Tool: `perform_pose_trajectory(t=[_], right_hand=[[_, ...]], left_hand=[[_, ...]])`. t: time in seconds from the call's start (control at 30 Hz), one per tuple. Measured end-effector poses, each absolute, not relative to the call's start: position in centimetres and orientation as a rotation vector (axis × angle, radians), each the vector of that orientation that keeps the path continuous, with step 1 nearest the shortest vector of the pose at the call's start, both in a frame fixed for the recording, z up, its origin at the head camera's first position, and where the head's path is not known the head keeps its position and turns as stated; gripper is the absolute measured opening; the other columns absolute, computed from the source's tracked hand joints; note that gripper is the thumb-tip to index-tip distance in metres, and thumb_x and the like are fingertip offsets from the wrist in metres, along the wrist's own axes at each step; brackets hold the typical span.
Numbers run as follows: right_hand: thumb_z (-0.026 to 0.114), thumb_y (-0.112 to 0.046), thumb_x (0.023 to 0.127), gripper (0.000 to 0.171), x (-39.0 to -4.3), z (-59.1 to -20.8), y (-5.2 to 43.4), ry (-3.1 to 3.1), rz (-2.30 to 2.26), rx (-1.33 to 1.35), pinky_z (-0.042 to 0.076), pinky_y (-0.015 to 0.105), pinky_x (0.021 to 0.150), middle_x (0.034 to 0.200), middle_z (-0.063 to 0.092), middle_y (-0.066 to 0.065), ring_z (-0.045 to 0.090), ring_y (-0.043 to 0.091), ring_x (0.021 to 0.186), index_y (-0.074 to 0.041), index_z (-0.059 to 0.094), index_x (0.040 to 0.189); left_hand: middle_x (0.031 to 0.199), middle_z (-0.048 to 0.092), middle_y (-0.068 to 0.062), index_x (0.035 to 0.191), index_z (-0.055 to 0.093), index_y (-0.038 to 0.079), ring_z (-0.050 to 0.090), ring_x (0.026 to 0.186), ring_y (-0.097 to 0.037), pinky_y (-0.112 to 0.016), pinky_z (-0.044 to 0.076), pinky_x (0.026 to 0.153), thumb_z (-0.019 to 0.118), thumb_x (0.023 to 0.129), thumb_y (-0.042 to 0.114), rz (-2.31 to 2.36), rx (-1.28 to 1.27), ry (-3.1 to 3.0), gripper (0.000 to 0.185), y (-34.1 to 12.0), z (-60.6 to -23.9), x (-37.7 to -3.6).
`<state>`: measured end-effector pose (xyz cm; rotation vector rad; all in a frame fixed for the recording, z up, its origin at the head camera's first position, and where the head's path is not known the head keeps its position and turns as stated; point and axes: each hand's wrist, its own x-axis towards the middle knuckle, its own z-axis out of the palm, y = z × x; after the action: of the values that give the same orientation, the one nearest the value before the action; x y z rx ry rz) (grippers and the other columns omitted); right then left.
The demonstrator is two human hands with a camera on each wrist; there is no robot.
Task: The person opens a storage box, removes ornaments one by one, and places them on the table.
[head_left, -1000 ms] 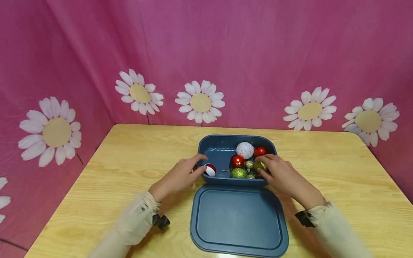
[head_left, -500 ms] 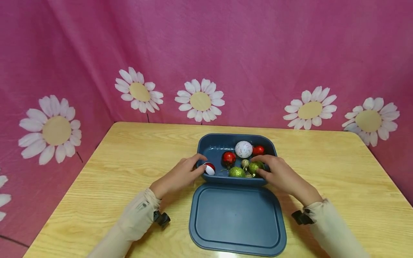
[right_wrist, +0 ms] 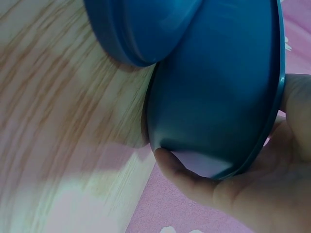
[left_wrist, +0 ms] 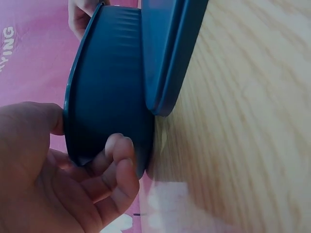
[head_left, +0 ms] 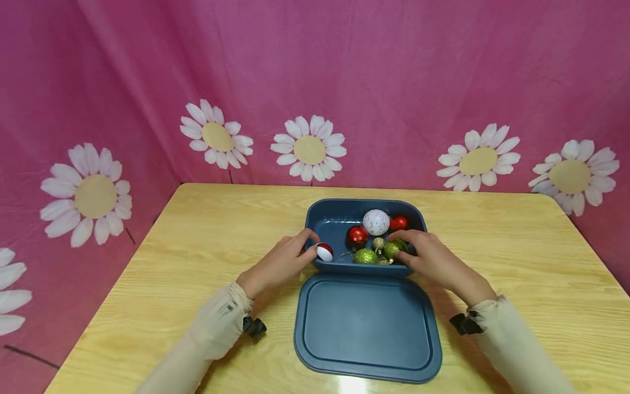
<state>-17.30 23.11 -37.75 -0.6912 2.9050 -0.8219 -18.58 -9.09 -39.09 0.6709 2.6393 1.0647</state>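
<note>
A dark blue rectangular box (head_left: 334,268) stands on the table and holds several baubles. My left hand (head_left: 283,260) grips its left end, thumb and forefinger over the rim beside a red-and-white ball (head_left: 325,251). The other fingers (left_wrist: 124,165) lie curled against the outer wall. On the right end, my right hand (head_left: 433,260) grips the box likewise, thumb and forefinger over the rim close to a green glitter bauble (head_left: 394,248). One of its fingers (right_wrist: 182,179) touches the outside wall. Between them sit a red bauble (head_left: 356,237), a white speckled ball (head_left: 376,222) and another green bauble (head_left: 366,256).
A dark blue lid (head_left: 366,323) lies flat on the wooden table (head_left: 206,235), directly in front of the box. Small gold baubles (head_left: 378,244) and a second red bauble (head_left: 398,222) are in the box's right half. A pink daisy cloth (head_left: 384,98) hangs behind.
The red bauble has rolled leftward inside the box, away from the other baubles, then slightly back. Both hands stay at the box's ends. The head view has shifted a little.
</note>
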Motion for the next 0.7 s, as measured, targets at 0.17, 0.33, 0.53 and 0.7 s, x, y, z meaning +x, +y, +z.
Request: perform_pose_trajectory(t=[0.17, 0.33, 0.53, 0.7], right_hand=[[0.067, -0.007, 0.093, 0.032, -17.23, -37.97, 23.48, 2.892, -0.828, -0.683, 0.044, 0.036, 0.072, 0.116, 0.066, 0.015, 0.054, 0.023, 0.086, 0.0, 0.065, 0.124], [0.067, -0.007, 0.094, 0.032, -17.46, -37.78, 23.31, 2.894, -0.827, -0.676, 0.044, 0.037, 0.073, 0.116, 0.066, 0.015, 0.054, 0.023, 0.086, 0.0, 0.065, 0.125], [0.067, -0.006, 0.093, 0.031, -17.38, -37.94, 23.21, 2.9, -0.815, -0.711, 0.046, 0.04, 0.079, 0.117, 0.067, 0.014, 0.055, 0.024, 0.089, 0.001, 0.065, 0.123], [0.069, -0.006, 0.093, 0.03, -17.27, -37.89, 23.36, 2.923, -0.804, -0.715, 0.048, 0.043, 0.082, 0.116, 0.068, 0.014, 0.056, 0.024, 0.091, 0.0, 0.066, 0.122]], left_hand=[[0.067, 0.051, -0.003, 0.13, 0.053, 0.012, 0.05, 0.055, -0.016, -0.028, 0.043, 0.054, 0.048, 0.103, 0.029, 1.107, 0.618, 2.604, 0.033, -8.79, -39.46, -18.46], [0.07, 0.05, -0.004, 0.133, 0.053, 0.009, 0.05, 0.059, -0.017, -0.028, 0.042, 0.056, 0.048, 0.102, 0.028, 1.101, 0.618, 2.618, 0.036, -8.79, -39.14, -18.71], [0.07, 0.051, -0.004, 0.132, 0.052, 0.007, 0.05, 0.059, -0.017, -0.029, 0.043, 0.057, 0.048, 0.103, 0.026, 1.086, 0.626, 2.621, 0.036, -8.84, -39.22, -18.48], [0.069, 0.05, -0.004, 0.134, 0.051, 0.008, 0.048, 0.057, -0.017, -0.029, 0.041, 0.055, 0.046, 0.103, 0.028, 1.093, 0.623, 2.617, 0.038, -8.68, -39.12, -18.32]])
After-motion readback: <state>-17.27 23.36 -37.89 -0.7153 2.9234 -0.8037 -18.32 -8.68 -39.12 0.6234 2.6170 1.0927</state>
